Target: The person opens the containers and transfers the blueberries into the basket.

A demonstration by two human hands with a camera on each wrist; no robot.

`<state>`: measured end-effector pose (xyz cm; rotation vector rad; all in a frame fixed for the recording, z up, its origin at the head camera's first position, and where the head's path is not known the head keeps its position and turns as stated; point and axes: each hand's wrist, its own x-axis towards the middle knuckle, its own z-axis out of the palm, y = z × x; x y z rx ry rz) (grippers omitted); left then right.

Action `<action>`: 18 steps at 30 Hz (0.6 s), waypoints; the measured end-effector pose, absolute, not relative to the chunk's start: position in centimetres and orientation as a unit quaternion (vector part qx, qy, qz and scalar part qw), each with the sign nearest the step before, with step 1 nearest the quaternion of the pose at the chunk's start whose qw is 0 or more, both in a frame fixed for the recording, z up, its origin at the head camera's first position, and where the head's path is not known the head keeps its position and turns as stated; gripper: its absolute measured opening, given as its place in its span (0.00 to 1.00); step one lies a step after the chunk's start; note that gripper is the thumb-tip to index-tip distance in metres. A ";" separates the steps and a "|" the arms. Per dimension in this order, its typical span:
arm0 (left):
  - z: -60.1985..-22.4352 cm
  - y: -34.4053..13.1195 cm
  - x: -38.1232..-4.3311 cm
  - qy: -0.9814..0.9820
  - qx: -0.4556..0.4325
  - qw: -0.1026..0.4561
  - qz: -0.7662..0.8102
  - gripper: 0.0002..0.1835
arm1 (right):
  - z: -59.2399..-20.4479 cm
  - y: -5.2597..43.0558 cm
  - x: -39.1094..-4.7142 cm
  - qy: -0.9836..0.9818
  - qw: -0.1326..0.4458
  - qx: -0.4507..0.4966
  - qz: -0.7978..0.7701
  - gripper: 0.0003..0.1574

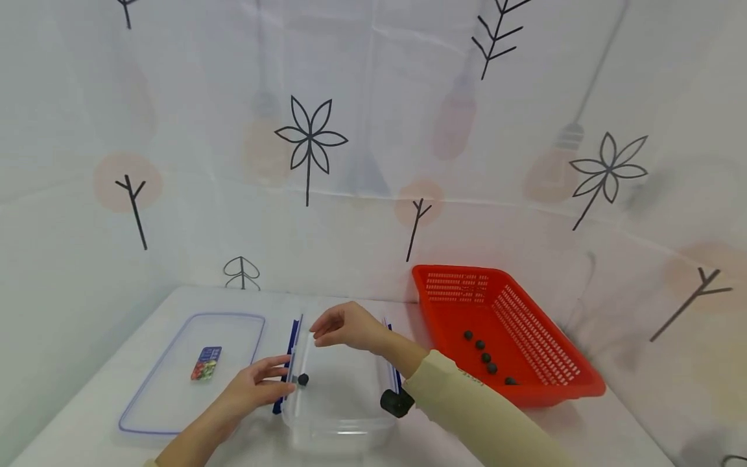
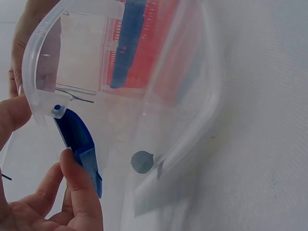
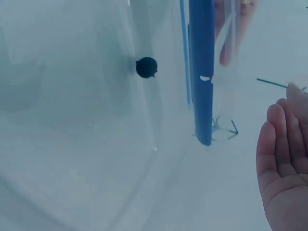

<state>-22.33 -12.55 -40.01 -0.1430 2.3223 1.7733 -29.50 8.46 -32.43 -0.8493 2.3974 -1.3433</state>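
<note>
A clear plastic box [image 1: 344, 425] with blue side latches stands on the table. One small dark ball [image 1: 303, 379] lies inside near its left wall; two tiny points stick out from the ball [image 3: 147, 68] in the right wrist view. My left hand [image 1: 257, 387] rests at the box's left side. In the left wrist view its fingertips touch the rim and the blue latch [image 2: 79, 132]. Over the box's far left part hovers my right hand [image 1: 348, 326], fingers loosely bent, nothing visible in them. The right wrist view shows this hand's palm [image 3: 288, 187] apart from the box.
A red perforated basket [image 1: 554, 391] at the right holds several dark balls [image 1: 486, 357]. To the left lies a flat clear lid [image 1: 169, 389] with a blue edge and a colourful label [image 1: 207, 363]. A patterned cloth [image 1: 373, 162] hangs behind the table.
</note>
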 end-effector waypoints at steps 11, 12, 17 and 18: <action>-39.9 -12.6 -22.3 0.788 -0.045 0.105 0.605 0.36 | -34.5 7.2 -31.7 0.834 0.195 -0.340 -0.389 0.11; -39.9 -12.6 -22.3 0.788 -0.043 0.104 0.606 0.35 | -34.7 7.1 -32.0 0.834 0.202 -0.346 -0.379 0.12; -40.1 -12.6 -22.3 0.784 -0.036 0.102 0.611 0.35 | -35.8 6.3 -32.8 0.836 0.230 -0.359 -0.346 0.12; -40.1 -12.6 -22.3 0.784 -0.036 0.102 0.611 0.35 | -36.0 6.2 -32.9 0.838 0.234 -0.358 -0.340 0.11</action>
